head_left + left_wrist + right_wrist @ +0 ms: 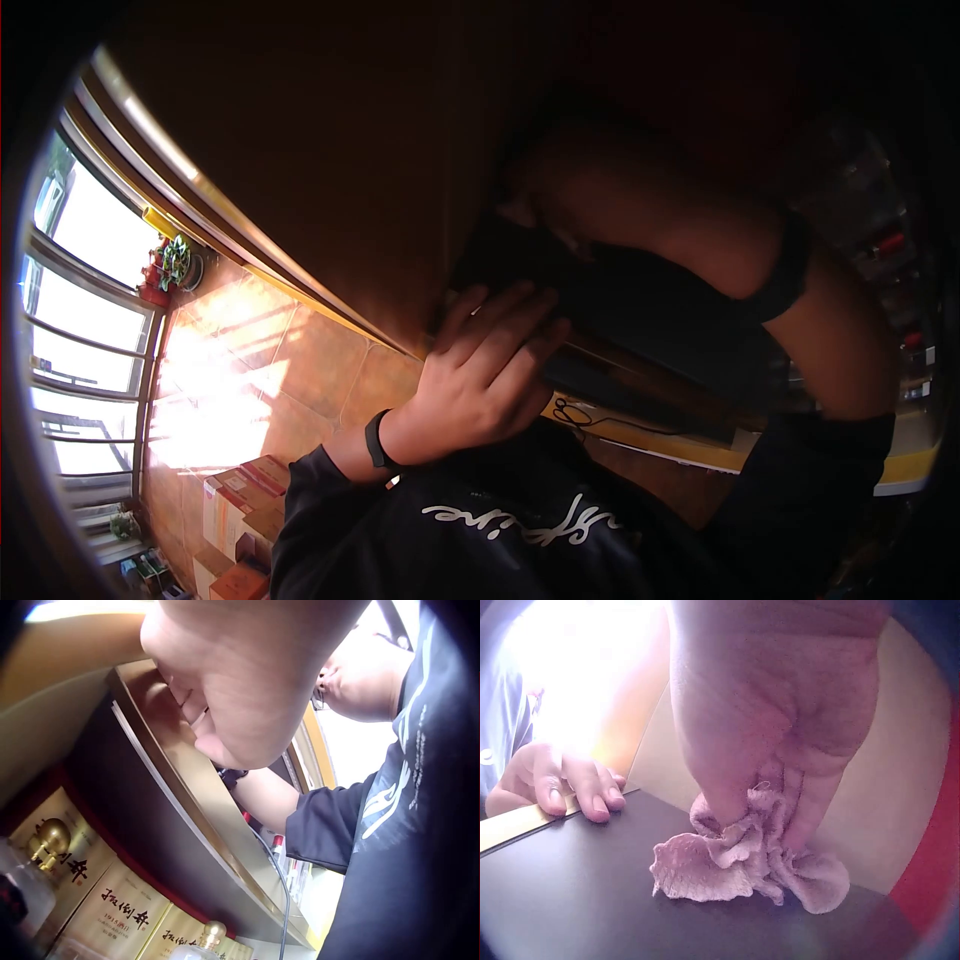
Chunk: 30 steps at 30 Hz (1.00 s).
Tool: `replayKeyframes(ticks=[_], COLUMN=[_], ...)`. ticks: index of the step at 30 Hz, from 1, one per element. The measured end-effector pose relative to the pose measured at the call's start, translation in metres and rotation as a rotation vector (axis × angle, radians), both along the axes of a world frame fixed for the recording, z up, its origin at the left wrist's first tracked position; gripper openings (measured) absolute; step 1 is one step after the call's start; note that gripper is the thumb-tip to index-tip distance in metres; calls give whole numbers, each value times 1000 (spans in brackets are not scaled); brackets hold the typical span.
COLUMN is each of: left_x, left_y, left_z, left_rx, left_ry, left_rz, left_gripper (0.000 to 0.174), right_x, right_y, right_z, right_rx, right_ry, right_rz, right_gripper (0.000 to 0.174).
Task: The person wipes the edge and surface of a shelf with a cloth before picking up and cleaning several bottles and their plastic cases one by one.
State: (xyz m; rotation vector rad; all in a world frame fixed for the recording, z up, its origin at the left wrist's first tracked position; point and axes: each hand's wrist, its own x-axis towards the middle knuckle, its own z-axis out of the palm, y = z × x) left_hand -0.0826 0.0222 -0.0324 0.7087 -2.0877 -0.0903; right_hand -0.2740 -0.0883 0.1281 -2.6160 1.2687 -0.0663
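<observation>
Directly beneath my right hand (780, 697), a crumpled pink cloth (697, 870) touches the dark shelf (592, 885), pinched between thumb and fingers, near the pale panel (900, 757). I find no clear long axis; its folds spread widest from side to side in the right wrist view. My left hand (547, 776) holds no cloth: its relaxed fingers rest over the yellowish edging (514, 827), near the corner where that strip meets the panel. So the cloth lies inward from the edging, apart from the left hand, the right being nearer.
</observation>
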Motion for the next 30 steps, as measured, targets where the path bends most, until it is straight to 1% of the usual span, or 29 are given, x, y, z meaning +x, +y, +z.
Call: replayKeyframes(ticks=[10,13,15,16,18,19,20,23,24,25,27,28,29,30], left_x=[-3,-6,-9,-11,-11,-10,-9,-7,-7,-7,-8,-9,-10,-12], left_y=[0,0,0,0,-1,-1,-2,-5,-6,-6,-5,-4,-4,-4], left_z=[-3,-2,-3,-3,-5,-4,-4,-5,-5,-3,-5,-6,-7,-7], left_rx=[-16,-21,-16,-16,-20,-22,-23,-62,-80,-68,-40,-44,-49,-54], left_ry=[-2,3,13,17,26,26,27,3,-13,-4,14,15,16,18], left_rz=[34,34,27,26,29,28,23,23,27,27,28,34,39,45], left_gripper=[51,51,51,51,50,50,49,51,53,51,48,47,47,46], right_x=[4,-3,-13,-14,-17,0,8,-12,-19,-18,-24,-14,-9,-14], right_y=[-6,-4,-9,-14,-16,-6,0,-12,-19,-24,-25,-10,-2,-8], right_z=[-1,-5,-17,-27,-24,9,27,21,5,-13,-20,5,18,19], right_rx=[-70,-118,-241,-350,-134,196,529,444,107,-229,-324,-85,154,152], right_ry=[42,40,32,25,-164,-341,-514,-328,-229,-124,-77,-138,-199,-196], right_rz=[-37,19,77,114,-42,-236,-431,-178,-48,82,82,-48,-178,-78], right_gripper=[21,14,14,16,20,19,19,17,16,15,11,10,8,8])
